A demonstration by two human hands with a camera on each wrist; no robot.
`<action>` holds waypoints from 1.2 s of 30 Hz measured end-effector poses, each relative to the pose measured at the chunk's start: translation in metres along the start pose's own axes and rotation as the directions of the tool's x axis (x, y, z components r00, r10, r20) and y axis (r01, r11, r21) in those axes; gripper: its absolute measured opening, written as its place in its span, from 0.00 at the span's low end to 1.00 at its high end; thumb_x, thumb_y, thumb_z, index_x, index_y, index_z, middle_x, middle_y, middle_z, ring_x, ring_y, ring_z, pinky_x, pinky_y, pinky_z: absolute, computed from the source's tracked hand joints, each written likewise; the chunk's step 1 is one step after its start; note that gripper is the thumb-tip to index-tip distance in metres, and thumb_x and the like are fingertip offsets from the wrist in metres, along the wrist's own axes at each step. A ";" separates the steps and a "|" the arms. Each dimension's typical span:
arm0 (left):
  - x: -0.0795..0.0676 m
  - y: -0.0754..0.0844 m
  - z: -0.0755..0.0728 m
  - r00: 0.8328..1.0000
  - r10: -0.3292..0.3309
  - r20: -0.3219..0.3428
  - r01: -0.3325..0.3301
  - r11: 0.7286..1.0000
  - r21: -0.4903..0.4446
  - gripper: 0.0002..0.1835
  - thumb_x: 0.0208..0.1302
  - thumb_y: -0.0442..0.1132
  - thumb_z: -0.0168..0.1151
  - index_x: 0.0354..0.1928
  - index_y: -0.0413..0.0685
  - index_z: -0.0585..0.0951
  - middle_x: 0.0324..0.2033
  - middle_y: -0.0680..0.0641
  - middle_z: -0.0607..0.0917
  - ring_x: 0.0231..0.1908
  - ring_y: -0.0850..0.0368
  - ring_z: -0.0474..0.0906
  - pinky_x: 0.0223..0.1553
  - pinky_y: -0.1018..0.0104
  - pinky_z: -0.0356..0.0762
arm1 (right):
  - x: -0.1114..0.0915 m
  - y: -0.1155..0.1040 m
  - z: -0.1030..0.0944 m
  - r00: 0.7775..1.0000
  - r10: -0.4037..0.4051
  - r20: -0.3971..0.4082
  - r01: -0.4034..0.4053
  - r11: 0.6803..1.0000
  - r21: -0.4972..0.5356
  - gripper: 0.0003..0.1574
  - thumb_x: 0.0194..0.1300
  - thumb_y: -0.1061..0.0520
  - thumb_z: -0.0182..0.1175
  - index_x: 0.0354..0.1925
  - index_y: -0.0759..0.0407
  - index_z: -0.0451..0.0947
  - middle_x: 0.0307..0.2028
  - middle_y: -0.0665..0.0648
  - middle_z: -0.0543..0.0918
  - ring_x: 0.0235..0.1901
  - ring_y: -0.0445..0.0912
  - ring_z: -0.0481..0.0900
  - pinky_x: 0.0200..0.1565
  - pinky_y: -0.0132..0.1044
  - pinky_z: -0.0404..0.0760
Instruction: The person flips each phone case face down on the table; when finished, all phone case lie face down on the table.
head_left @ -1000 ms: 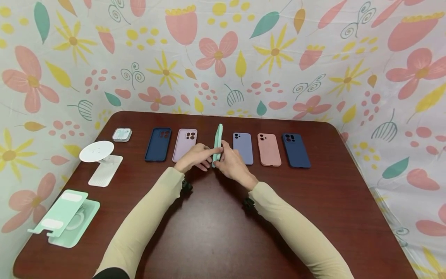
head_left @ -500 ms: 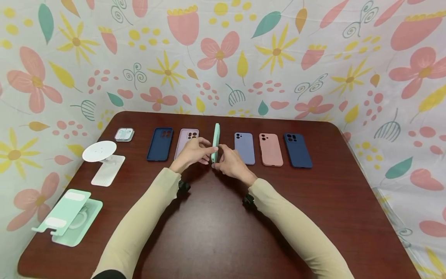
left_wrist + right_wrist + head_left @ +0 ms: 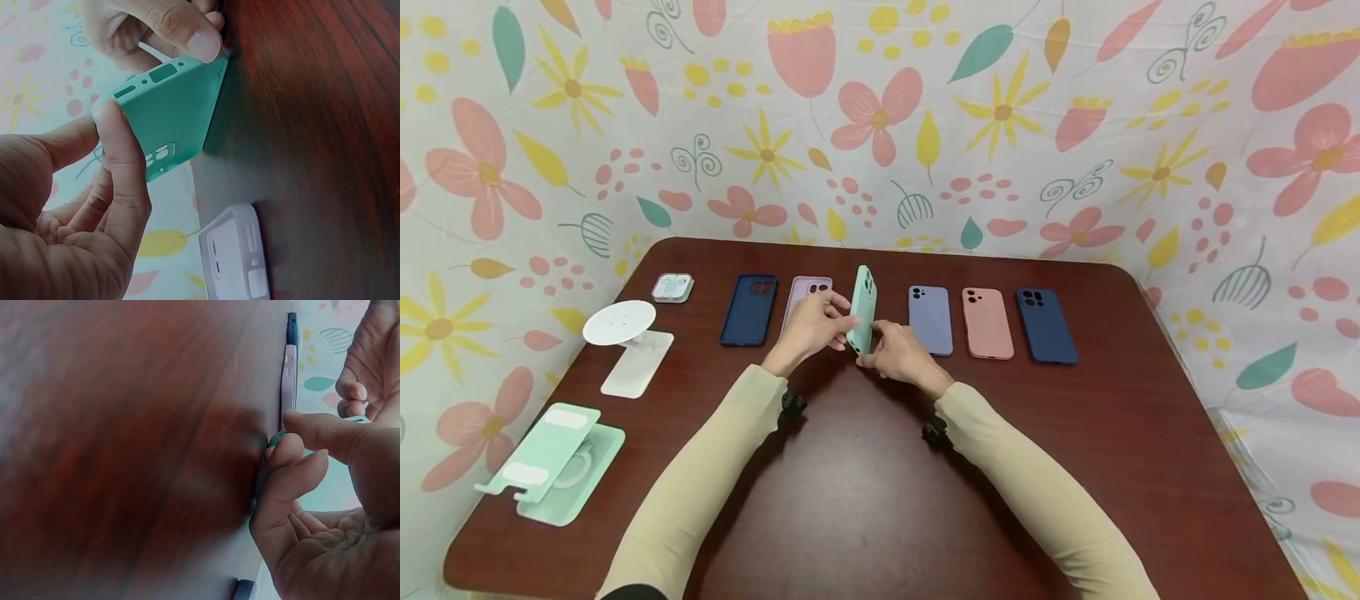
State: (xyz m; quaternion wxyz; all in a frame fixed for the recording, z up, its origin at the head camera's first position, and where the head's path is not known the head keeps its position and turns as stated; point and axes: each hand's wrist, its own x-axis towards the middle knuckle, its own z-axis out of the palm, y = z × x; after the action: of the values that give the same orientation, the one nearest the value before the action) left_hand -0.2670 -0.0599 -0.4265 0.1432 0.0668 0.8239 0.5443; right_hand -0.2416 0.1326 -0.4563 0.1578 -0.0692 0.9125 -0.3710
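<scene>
A mint green phone case (image 3: 864,310) stands tilted on a long edge at the middle of the table, between both hands. Its camera cutouts show on the side facing right. My left hand (image 3: 811,323) pinches the raised edge at the near end, thumb and finger on either side in the left wrist view. My right hand (image 3: 901,354) holds the near lower corner, its thumb (image 3: 205,45) along the rim beside the port openings. The left wrist view looks into the hollow inside of the case. In the right wrist view, my right fingers hide most of it.
A navy case (image 3: 748,310) and a lilac case (image 3: 801,290), partly behind my left hand, lie left. Periwinkle (image 3: 930,321), pink (image 3: 988,323) and navy (image 3: 1047,325) cases lie right. Farther left are a white stand (image 3: 619,323), mint stand (image 3: 538,450) and small clear box (image 3: 672,287).
The mint case, nearly edge-on before, has turned so its back with the camera cutouts shows toward the right. My left hand has shifted slightly left; the right hand stays at the lower corner.
</scene>
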 end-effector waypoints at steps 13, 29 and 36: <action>-0.003 -0.002 0.001 0.999 0.022 -0.023 -0.020 0.997 0.076 0.15 0.76 0.38 0.71 0.58 0.38 0.83 0.39 0.39 0.87 0.20 0.61 0.85 0.40 0.46 0.94 | -0.003 0.001 -0.004 0.999 0.051 0.010 -0.051 0.999 -0.014 0.51 0.71 0.53 0.74 0.82 0.66 0.62 0.27 0.54 0.89 0.21 0.45 0.86 0.30 0.35 0.84; -0.001 -0.007 0.005 1.000 0.018 -0.020 -0.014 0.985 0.175 0.16 0.76 0.37 0.69 0.60 0.35 0.84 0.41 0.37 0.90 0.20 0.63 0.85 0.37 0.54 0.94 | -0.009 0.003 -0.006 0.998 0.056 -0.013 -0.056 0.998 -0.022 0.44 0.72 0.54 0.74 0.77 0.66 0.67 0.22 0.56 0.87 0.19 0.44 0.84 0.25 0.33 0.80; 0.002 -0.007 0.009 1.000 0.009 -0.027 -0.003 0.973 0.232 0.16 0.75 0.38 0.71 0.59 0.38 0.85 0.43 0.38 0.90 0.21 0.63 0.87 0.36 0.58 0.93 | -0.010 0.006 -0.008 0.998 0.058 -0.010 -0.058 0.998 0.000 0.39 0.73 0.55 0.73 0.75 0.64 0.70 0.22 0.57 0.87 0.18 0.45 0.84 0.26 0.33 0.81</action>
State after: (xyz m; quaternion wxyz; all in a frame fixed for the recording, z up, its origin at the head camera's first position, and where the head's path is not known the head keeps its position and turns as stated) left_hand -0.2657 -0.0545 -0.4359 0.1215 0.0780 0.8835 0.4457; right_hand -0.2348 0.1447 -0.4526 0.1638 -0.0408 0.9149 -0.3666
